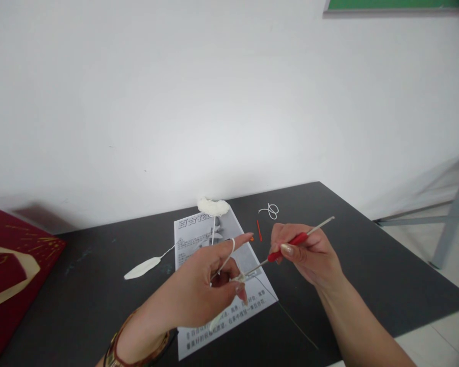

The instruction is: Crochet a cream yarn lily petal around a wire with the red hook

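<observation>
plainly, right fingers (297,253) pinch a red-gripped silver hook (299,238) while left fingers (227,292) clasp small cream stitching (241,278).

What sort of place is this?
Probably a classroom or craft room: a green board shows on the white wall, and a printed sheet and white yarn are on the dark table.

Wall (214,102): bright, palest mid-height, greyer outward
Red bag (11,275): soft brownish shadow beside it, above the bench's (382,275) back edge, left end
Paper (189,250): smaller print blurred
Green board (390,4): right end darkened
</observation>
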Action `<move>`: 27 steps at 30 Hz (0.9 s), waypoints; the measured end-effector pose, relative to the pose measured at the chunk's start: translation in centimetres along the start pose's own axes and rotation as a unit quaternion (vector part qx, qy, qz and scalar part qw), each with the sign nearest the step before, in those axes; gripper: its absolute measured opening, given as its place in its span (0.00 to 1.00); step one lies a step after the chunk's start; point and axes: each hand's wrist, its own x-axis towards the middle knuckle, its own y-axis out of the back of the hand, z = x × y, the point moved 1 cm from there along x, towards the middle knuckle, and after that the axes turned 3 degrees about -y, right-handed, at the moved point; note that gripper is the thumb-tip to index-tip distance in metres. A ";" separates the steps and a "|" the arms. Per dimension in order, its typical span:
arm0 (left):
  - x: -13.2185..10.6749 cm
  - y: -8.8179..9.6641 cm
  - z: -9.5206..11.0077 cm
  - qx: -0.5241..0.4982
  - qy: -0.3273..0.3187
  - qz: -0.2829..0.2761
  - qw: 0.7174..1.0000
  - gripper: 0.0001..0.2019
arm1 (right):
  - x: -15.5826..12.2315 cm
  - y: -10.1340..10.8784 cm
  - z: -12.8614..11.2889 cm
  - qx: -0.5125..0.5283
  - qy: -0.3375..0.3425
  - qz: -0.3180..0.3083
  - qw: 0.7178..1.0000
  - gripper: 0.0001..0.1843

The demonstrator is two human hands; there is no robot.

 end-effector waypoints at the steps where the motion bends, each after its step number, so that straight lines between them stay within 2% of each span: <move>1: 0.0 0.0 0.0 0.007 -0.001 0.001 1.000 0.34 | 0.0 0.0 0.0 -0.009 0.004 0.001 1.000 0.03; 10: 0.2 0.2 -0.2 0.080 -0.003 0.017 0.997 0.34 | -0.4 -0.4 -0.9 -0.124 0.058 -0.011 0.991 0.04; 14: 0.4 -0.1 -0.7 0.130 -0.006 0.037 0.991 0.35 | -0.6 -0.8 -1.2 -0.188 0.088 -0.042 0.977 0.05; 20: 0.5 -0.9 -0.8 0.258 0.011 0.099 0.961 0.32 | -0.8 -1.5 -1.5 -0.285 0.117 -0.083 0.948 0.07; 27: 0.7 -1.5 -1.1 0.339 0.023 0.118 0.933 0.32 | -0.7 -2.4 -1.2 -0.322 0.175 -0.102 0.925 0.08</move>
